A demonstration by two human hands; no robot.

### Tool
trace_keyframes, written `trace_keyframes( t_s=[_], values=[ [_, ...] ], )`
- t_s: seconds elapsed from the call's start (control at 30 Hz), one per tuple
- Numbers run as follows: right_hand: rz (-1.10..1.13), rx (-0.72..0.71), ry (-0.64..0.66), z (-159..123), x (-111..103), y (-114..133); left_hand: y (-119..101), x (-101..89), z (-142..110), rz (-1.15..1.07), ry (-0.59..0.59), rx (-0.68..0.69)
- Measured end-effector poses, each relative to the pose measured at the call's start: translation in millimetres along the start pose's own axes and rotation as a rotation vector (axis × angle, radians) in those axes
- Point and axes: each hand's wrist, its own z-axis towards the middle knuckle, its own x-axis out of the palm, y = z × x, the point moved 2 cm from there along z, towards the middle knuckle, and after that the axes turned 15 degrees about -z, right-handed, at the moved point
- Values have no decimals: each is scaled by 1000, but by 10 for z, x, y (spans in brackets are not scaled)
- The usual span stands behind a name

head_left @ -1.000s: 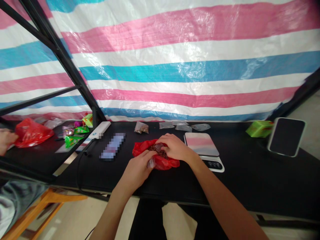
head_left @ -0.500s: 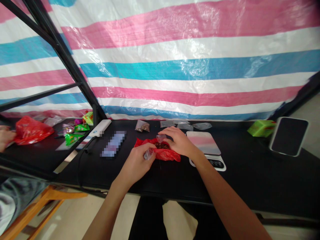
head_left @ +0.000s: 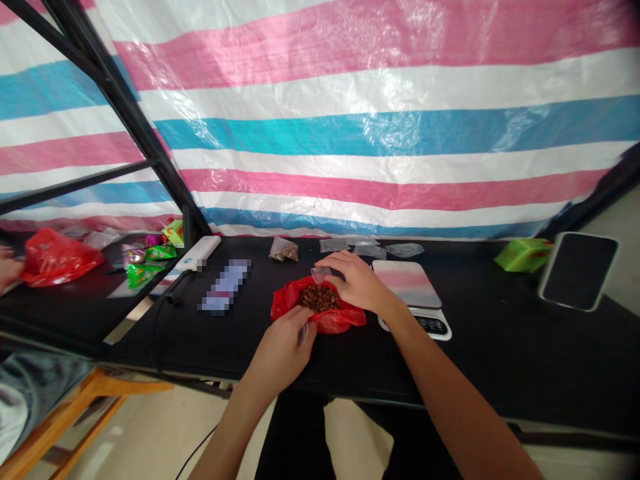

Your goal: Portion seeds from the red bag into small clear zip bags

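Note:
A red plastic bag [head_left: 336,325] lies spread on the black table, its mouth wide around a heap of small brown pieces [head_left: 320,299], perhaps seeds or dried spice. My left hand [head_left: 289,343] pinches the near left rim of this bag, and a bit of clear plastic [head_left: 304,332] shows between its fingers. My right hand [head_left: 357,280] curves over the far right rim, closed on what looks like a small clear plastic bag [head_left: 321,273]. Beside that wrist is a white digital scale [head_left: 416,315] with a pinkish, shiny top plate.
A filled clear bag [head_left: 284,249] and several flat clear bags [head_left: 370,250] lie at the back. To the left are a phone [head_left: 226,287] and a white power strip [head_left: 200,257]. A green box [head_left: 523,255] and an upright phone [head_left: 580,272] stand right. Another person's hand [head_left: 9,270] is far left.
The red bag's mouth has been drawn wider, baring more of the brown pieces. My left hand has moved toward me and slightly right. My right hand stays nearly in place.

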Motion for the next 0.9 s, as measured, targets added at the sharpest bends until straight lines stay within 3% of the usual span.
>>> trace_keyframes(
  t_s=[0.2, 0.47, 0.6, 0.7, 0.8, 0.83, 0.9],
  values=[
    [36, 21, -38, -2, -79, 10, 7, -22, 209, -64, -65, 28],
    [37, -99, 228, -54, 68, 25, 77, 11, 245, -163, -70, -36],
    [115, -14, 24, 0, -136, 43, 74, 27, 257, -201, -105, -29],
    [177, 84, -109, -134, -344, 181, 83, 34, 295, -242, -141, -43],
    [263, 97, 63, -473, -323, 451, 119, 26, 332, -297, -130, -81],
    [249, 88, 144, -599, -262, 542, 135, 20, 339, -312, -118, -90],
    [157, 141, 190, -806, -118, 663, 174, 4, 348, -328, -98, -105]
  ],
)
